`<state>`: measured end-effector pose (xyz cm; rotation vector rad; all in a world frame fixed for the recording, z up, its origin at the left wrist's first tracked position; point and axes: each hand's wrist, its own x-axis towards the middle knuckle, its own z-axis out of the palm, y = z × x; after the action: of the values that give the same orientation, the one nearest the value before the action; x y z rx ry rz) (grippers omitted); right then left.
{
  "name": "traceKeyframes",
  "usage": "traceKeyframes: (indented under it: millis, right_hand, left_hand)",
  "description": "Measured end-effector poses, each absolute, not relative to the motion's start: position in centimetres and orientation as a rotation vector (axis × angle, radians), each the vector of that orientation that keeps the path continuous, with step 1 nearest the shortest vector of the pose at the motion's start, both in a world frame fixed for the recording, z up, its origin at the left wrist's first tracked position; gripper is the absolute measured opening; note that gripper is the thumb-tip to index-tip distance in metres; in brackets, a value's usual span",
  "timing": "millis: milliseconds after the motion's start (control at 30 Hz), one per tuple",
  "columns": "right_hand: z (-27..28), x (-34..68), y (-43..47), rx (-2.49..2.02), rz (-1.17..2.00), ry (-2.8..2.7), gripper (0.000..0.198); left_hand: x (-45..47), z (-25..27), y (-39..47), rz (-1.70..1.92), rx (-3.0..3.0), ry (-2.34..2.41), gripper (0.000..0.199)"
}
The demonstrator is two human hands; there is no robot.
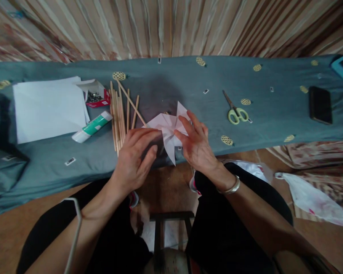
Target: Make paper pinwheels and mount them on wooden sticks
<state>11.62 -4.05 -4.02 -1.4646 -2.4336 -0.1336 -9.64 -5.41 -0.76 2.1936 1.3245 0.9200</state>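
A white paper pinwheel (168, 123) with pointed, folded blades lies near the table's front edge. My right hand (196, 142) grips its right side, thumb and fingers on the paper near the centre. My left hand (137, 156) is at the pinwheel's left edge, its fingers stretched out and the thumb apart; the fingertips reach the paper, and whether they press on it is unclear. Just beyond that hand lie several thin wooden sticks (121, 118), one slanting with its lower end at the paper.
Left of the sticks are a red box (98, 99) of small metal pieces, a glue stick (92, 126) and white paper sheets (47, 108). Green-handled scissors (236, 114) and a black phone (320, 104) lie to the right on the cloth-covered table (188, 83). A curtain hangs behind.
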Motion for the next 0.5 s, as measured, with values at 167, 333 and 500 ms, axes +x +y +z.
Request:
traceKeyframes:
  millis: [167,333,500]
  right_hand:
    - [-4.4,11.6,-4.2,-1.456,-0.071,-2.374,0.034]
    - [-4.3,11.6,-4.3,-1.475,-0.013,-2.362,0.036]
    - [-4.3,11.6,-4.3,-1.505,0.028,-2.383,0.035]
  left_hand:
    - [-8.1,-1.8,-4.7,0.757,2.363,1.199,0.04]
    - [-7.4,-2.6,-4.2,0.679,2.489,1.212,0.039]
    - [-7.1,-2.9,-4.1,0.642,2.55,1.207,0.038]
